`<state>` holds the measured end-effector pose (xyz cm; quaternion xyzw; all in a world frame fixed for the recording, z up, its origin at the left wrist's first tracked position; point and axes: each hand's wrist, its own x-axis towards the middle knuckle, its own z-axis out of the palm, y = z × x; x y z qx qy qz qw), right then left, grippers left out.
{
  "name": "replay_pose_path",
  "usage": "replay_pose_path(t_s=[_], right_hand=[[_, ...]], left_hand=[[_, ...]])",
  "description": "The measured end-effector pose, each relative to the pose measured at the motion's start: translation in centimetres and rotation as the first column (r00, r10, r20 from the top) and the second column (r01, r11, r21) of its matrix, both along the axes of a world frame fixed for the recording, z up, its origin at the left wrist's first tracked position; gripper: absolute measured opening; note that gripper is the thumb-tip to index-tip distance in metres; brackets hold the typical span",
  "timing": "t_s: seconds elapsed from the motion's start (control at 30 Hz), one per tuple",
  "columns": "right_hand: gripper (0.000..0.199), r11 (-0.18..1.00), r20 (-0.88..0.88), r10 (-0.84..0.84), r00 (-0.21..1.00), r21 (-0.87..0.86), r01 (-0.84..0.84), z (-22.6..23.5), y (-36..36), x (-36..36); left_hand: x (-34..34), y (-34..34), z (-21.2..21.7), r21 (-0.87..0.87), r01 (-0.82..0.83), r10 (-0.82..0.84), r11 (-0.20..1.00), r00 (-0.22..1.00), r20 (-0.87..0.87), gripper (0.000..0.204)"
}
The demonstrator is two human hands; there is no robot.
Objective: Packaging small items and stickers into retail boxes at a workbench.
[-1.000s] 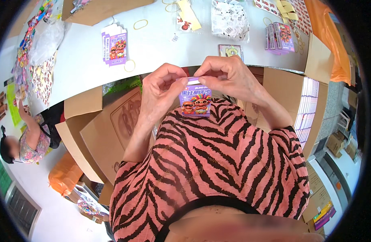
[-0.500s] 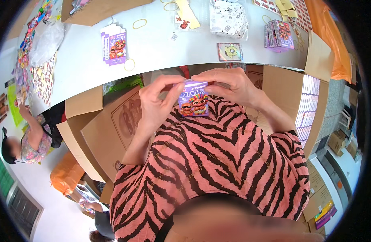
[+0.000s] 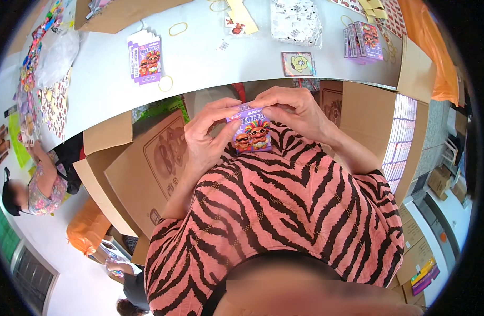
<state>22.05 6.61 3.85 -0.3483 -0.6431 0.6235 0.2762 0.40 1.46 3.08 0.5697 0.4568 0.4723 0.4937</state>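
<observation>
Between my hands, in front of my chest, is a small purple printed card box [image 3: 253, 131] with two cartoon figures on its front. My left hand [image 3: 209, 126] grips its upper left edge between thumb and fingers. My right hand [image 3: 297, 109] pinches the upper right corner, its index finger lying along the top edge. The fingers partly cover the top of the box. On the white table [image 3: 200, 58] ahead lie a fanned stack of flat purple cartons [image 3: 146, 57] at left and a group of purple boxes [image 3: 362, 41] at right.
A square picture card [image 3: 298, 63] lies near the table's front edge. Rubber bands [image 3: 165, 83] and a clear bag [image 3: 296, 22] of small printed pieces are farther along. Open cardboard boxes stand left [image 3: 142, 163] and right [image 3: 368, 116] below the table. Another person [image 3: 47, 179] is at the far left.
My fingers have shifted along the top of the box, and its upper edge now leans differently. Both hands still hold it at nearly the same place.
</observation>
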Motion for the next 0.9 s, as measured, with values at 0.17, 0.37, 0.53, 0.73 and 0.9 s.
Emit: replay_pose_path(t_s=[0.17,0.37,0.53,0.73,0.9], right_hand=[[0.024,0.995,0.033,-0.015,0.999,-0.099,0.018,-0.5,1.0,-0.3],[0.023,0.845,-0.19,-0.223,0.956,-0.526,0.092,-3.1,4.8,-0.4],[0.024,0.724,-0.26,-0.121,0.958,-0.683,-0.094,-4.7,3.8,-1.4],[0.021,0.683,-0.122,-0.016,0.992,-0.726,-0.079,-4.0,4.1,-1.4],[0.018,0.907,0.004,0.065,0.998,-0.417,-0.058,-3.2,5.8,-1.3]], left_hand=[[-0.3,0.6,0.3,-0.112,-0.017,0.022,0.994,0.999,0.049,0.032],[-2.0,5.5,2.4,0.05,0.232,-0.18,0.971,0.859,-0.48,0.069],[-0.4,6.1,1.2,0.172,0.51,-0.222,0.843,0.622,-0.751,0.08],[0.4,5.3,-1.3,-0.003,0.225,-0.225,0.974,0.972,-0.06,0.044],[0.3,5.8,-3.3,-0.35,-0.172,0.311,0.921,0.866,0.391,0.035]])
